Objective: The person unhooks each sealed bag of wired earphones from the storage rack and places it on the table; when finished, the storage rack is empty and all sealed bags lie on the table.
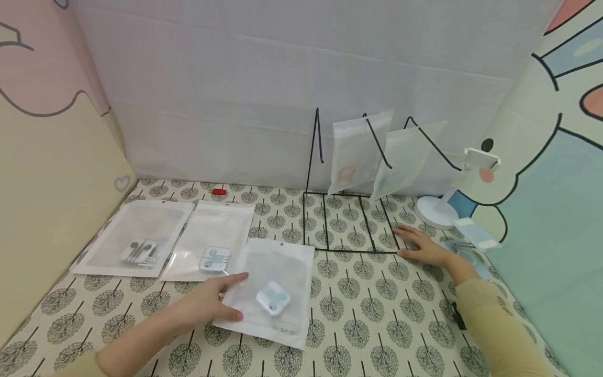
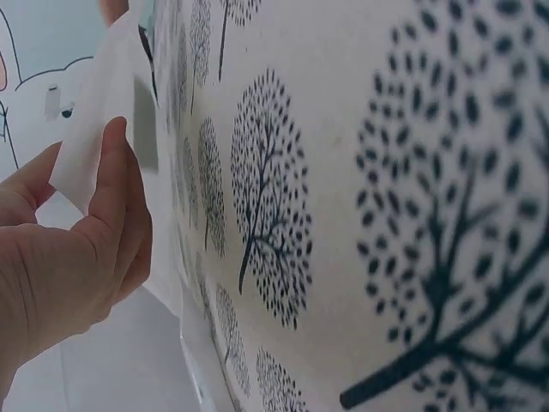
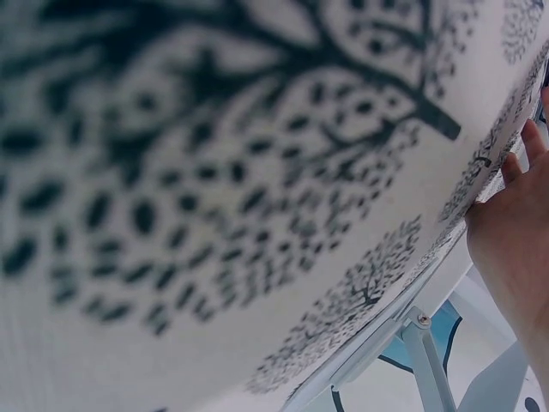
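Observation:
My left hand [image 1: 207, 301] holds the left edge of a white zip pouch [image 1: 264, 262] between thumb and fingers. Through its frosted front show a square case of earphones [image 1: 273, 298] and a small item at the lower edge, too blurred to tell. In the left wrist view the pouch's edge [image 2: 94, 112] passes between thumb and fingers. At the right, the fingertips of my right hand [image 1: 424, 247] touch or nearly touch the base of a black wire rack [image 1: 348, 251]; the fingers look relaxed. Two pouches, one a white pouch [image 1: 350, 146], hang on the rack's hooks.
Two more pouches, a left pouch [image 1: 155, 220] and a middle pouch [image 1: 226, 225], lie flat with earphones inside. A red object [image 1: 219, 191] lies at the back. Right of the rack stand a white phone holder [image 1: 438, 209] and a pale blue folding stand [image 1: 476, 235].

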Motion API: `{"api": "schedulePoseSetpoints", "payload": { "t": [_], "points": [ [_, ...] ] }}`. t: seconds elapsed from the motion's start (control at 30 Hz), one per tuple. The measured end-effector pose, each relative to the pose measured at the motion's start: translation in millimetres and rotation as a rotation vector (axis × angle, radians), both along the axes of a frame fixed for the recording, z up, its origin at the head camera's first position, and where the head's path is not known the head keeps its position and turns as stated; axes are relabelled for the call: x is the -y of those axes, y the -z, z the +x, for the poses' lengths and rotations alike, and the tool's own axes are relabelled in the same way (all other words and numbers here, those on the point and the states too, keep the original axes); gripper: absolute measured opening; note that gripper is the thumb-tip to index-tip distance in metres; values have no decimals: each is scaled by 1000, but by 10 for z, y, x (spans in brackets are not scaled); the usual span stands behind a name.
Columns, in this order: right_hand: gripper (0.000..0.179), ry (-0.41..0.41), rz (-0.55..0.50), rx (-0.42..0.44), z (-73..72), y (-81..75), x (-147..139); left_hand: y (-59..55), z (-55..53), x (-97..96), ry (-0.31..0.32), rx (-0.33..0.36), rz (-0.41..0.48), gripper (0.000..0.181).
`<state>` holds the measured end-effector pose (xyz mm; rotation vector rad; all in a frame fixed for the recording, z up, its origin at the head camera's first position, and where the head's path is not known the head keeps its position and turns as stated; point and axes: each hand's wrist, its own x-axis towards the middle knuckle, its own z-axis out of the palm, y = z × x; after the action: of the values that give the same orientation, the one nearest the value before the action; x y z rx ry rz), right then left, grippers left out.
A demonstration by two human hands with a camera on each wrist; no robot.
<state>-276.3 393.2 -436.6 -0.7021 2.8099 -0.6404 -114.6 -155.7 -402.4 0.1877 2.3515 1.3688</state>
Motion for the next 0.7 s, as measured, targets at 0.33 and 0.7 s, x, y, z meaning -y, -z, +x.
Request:
{"api": "schedulePoseSetpoints", "payload": {
  "t": [0.33, 0.7],
  "points": [
    [68, 6, 11, 3, 7, -13, 14, 80, 101, -93, 217, -66, -87, 99],
    [69, 18, 26, 17, 5, -18, 8, 80, 133, -72, 265, -134, -151, 97]
  ]
}}
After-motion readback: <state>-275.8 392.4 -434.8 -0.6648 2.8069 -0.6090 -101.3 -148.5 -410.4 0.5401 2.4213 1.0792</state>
